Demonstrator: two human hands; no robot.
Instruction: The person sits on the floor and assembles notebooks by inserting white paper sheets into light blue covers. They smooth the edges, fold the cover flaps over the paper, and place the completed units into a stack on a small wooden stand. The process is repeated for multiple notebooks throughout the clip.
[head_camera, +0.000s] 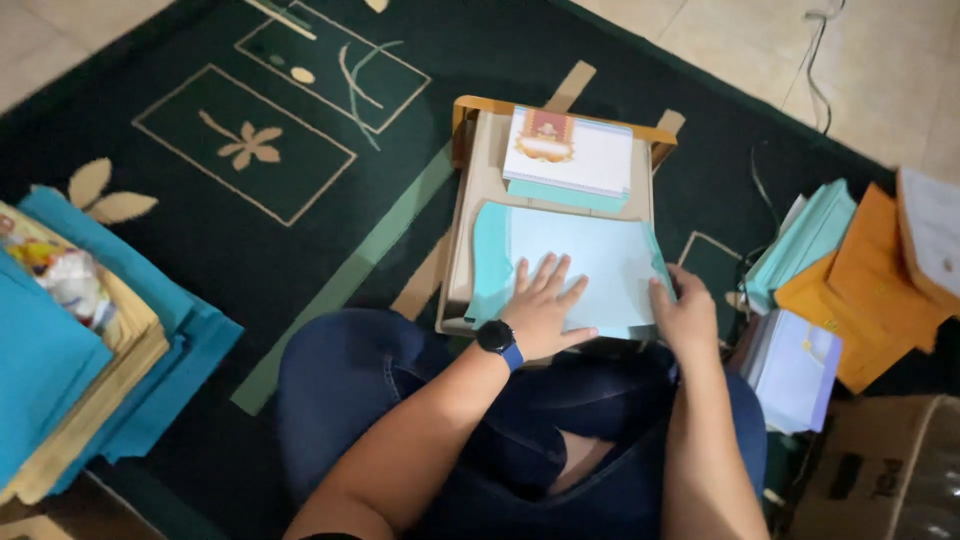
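Note:
A light blue paper sheet (590, 255) lies on a small low wooden table (470, 200) in front of my knees. My left hand (543, 305), with a dark watch on the wrist, lies flat on the sheet's near edge with fingers spread. My right hand (685, 312) grips the sheet's right near corner. A white booklet with a coloured emblem (570, 150) rests at the table's far end on a teal sheet.
The dark green patterned carpet (250, 150) spreads to the left. Stacks of teal and tan folders (70, 350) stand at the left. At the right are orange envelopes (870, 290), teal folders (810, 235), a pale lilac stack (795, 365) and a cardboard box (880, 470).

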